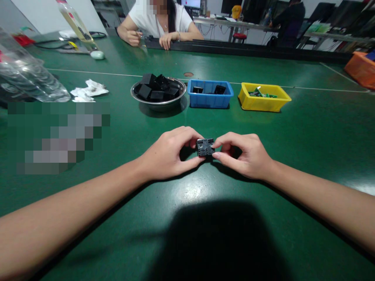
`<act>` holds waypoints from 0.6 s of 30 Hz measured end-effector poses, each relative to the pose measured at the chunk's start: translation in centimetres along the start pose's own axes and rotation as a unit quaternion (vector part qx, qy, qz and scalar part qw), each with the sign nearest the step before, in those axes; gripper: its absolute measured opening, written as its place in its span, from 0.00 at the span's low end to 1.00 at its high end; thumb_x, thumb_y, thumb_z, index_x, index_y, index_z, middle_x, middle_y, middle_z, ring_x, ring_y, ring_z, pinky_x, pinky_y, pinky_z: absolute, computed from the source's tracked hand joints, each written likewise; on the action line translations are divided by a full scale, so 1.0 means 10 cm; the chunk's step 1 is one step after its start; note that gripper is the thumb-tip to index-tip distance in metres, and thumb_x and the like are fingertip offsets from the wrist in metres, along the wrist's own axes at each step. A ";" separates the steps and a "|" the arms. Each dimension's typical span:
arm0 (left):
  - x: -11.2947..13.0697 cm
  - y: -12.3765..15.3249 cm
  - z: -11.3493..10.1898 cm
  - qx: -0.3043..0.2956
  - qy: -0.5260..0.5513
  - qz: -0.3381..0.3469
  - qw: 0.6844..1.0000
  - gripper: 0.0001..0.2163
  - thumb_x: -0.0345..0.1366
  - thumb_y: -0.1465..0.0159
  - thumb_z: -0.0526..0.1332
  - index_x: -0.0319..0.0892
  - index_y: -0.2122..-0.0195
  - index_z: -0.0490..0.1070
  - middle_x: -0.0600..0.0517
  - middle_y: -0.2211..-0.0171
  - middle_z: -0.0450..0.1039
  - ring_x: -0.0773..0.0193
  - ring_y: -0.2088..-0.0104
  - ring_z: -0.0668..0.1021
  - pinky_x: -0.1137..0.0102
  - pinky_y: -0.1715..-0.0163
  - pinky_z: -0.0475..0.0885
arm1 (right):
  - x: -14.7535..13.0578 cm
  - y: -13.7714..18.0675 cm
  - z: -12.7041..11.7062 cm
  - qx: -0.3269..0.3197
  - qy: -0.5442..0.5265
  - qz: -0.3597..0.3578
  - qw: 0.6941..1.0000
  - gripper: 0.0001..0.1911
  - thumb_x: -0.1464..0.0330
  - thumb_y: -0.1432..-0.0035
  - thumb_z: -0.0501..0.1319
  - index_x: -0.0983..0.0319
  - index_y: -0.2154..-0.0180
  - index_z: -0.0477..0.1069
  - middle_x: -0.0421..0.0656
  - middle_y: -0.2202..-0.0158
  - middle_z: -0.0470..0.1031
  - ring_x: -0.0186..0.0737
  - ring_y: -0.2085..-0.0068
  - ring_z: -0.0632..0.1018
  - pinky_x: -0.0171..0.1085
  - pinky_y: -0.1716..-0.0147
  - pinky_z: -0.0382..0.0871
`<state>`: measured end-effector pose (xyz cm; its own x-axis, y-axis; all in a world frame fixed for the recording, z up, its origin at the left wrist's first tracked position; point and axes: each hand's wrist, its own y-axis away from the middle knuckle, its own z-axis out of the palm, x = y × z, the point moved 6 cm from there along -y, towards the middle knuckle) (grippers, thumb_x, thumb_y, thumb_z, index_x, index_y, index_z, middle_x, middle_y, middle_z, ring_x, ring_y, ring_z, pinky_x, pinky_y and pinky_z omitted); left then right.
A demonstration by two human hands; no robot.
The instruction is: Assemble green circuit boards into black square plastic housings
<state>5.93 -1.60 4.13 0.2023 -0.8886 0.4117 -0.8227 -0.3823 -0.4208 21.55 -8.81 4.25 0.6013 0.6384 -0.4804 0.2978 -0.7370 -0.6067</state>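
Between my two hands is a small black plastic housing (206, 147) with round holes and ridges on its upper face. My left hand (172, 152) grips its left side between thumb and fingers. On the right side, the thumb and index fingertip of my right hand (249, 156) pinch its edge. Beyond them stand a metal bowl (159, 104) heaped with black plastic boxes (158, 88), a blue bin (209, 100) holding a few black parts (219, 89), and a yellow bin (260, 103) with small green pieces (263, 94).
Crumpled tissue (90, 90), a large clear bottle (29, 74) and a bottle of yellowish liquid (77, 25) are at the left of the green table (123, 242). An orange bin (363, 70) sits far right. Across the table, a person (181, 23) rests their hands near a black rail (249, 50).
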 end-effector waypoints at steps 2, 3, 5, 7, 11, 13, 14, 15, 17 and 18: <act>0.00 0.00 0.00 -0.002 0.000 -0.003 1.000 0.11 0.40 0.35 0.65 0.39 0.56 0.75 0.51 0.66 0.76 0.63 0.66 0.77 0.70 0.64 0.70 | -0.01 0.00 0.00 0.001 0.007 -0.007 1.000 0.05 0.70 0.37 0.68 0.65 0.61 0.75 0.34 0.77 0.73 0.27 0.78 0.71 0.27 0.75 0.63; 0.00 0.00 0.00 -0.003 0.001 -0.005 1.000 0.11 0.40 0.35 0.65 0.39 0.56 0.75 0.51 0.66 0.76 0.63 0.66 0.78 0.70 0.64 0.70 | -0.01 0.00 -0.01 0.002 0.009 -0.009 1.000 0.05 0.70 0.37 0.68 0.65 0.61 0.76 0.35 0.77 0.73 0.27 0.78 0.71 0.27 0.75 0.63; 0.00 -0.01 -0.01 -0.002 0.001 -0.008 1.000 0.11 0.40 0.35 0.65 0.39 0.56 0.74 0.51 0.66 0.76 0.63 0.66 0.78 0.70 0.64 0.70 | -0.01 0.00 -0.01 0.004 0.014 -0.012 1.000 0.05 0.69 0.37 0.68 0.66 0.61 0.76 0.35 0.77 0.73 0.27 0.78 0.71 0.27 0.75 0.63; 0.00 -0.01 -0.01 -0.002 0.001 -0.011 1.000 0.11 0.40 0.35 0.65 0.39 0.56 0.74 0.51 0.66 0.76 0.62 0.66 0.78 0.70 0.64 0.71 | -0.02 0.00 -0.02 0.004 0.019 -0.011 1.000 0.06 0.69 0.36 0.68 0.66 0.61 0.77 0.36 0.77 0.74 0.27 0.78 0.71 0.28 0.74 0.63; -0.01 -0.01 -0.01 -0.005 0.003 -0.017 1.000 0.11 0.41 0.35 0.65 0.40 0.57 0.74 0.51 0.66 0.76 0.62 0.66 0.78 0.70 0.64 0.71 | -0.02 0.00 -0.03 0.005 0.025 -0.007 1.000 0.05 0.69 0.36 0.67 0.65 0.61 0.78 0.36 0.76 0.74 0.27 0.78 0.71 0.28 0.75 0.63; -0.01 -0.01 -0.01 -0.004 0.005 -0.019 1.000 0.11 0.42 0.35 0.65 0.40 0.57 0.74 0.51 0.66 0.76 0.62 0.66 0.78 0.70 0.64 0.70 | -0.02 0.00 -0.03 0.005 0.027 -0.008 1.000 0.05 0.69 0.36 0.67 0.65 0.61 0.78 0.36 0.76 0.74 0.28 0.77 0.71 0.28 0.75 0.63; -0.01 -0.01 0.00 -0.005 0.006 -0.021 1.000 0.11 0.42 0.35 0.65 0.40 0.57 0.74 0.51 0.66 0.76 0.63 0.66 0.78 0.70 0.64 0.71 | -0.02 0.00 -0.03 0.005 0.029 -0.008 1.000 0.06 0.68 0.36 0.67 0.65 0.61 0.78 0.36 0.76 0.74 0.28 0.77 0.71 0.28 0.75 0.63; -0.02 -0.01 0.00 -0.006 0.007 -0.023 1.000 0.11 0.42 0.35 0.65 0.40 0.57 0.74 0.51 0.66 0.76 0.63 0.66 0.78 0.70 0.64 0.71 | -0.02 0.00 -0.03 0.004 0.030 -0.007 1.000 0.06 0.68 0.36 0.67 0.65 0.61 0.78 0.36 0.76 0.74 0.28 0.77 0.71 0.28 0.75 0.62; -0.02 -0.01 0.00 -0.008 0.007 -0.025 1.000 0.11 0.42 0.35 0.65 0.40 0.57 0.74 0.51 0.66 0.76 0.63 0.66 0.78 0.70 0.64 0.71 | -0.02 0.00 -0.02 0.001 0.032 -0.004 0.999 0.06 0.68 0.35 0.67 0.65 0.61 0.78 0.36 0.76 0.74 0.28 0.78 0.71 0.28 0.76 0.62; -0.02 -0.01 0.00 -0.008 0.007 -0.025 1.000 0.11 0.41 0.35 0.65 0.40 0.57 0.74 0.51 0.66 0.76 0.63 0.66 0.78 0.70 0.64 0.71 | -0.02 0.00 -0.02 0.000 0.032 -0.003 0.999 0.06 0.68 0.35 0.67 0.65 0.61 0.78 0.36 0.76 0.74 0.28 0.78 0.70 0.28 0.76 0.62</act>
<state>5.96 -1.41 4.08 0.2366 -0.8643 0.4437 -0.8200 -0.4226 -0.3860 21.59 -8.95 4.47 0.6460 0.6278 -0.4343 0.3022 -0.7327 -0.6097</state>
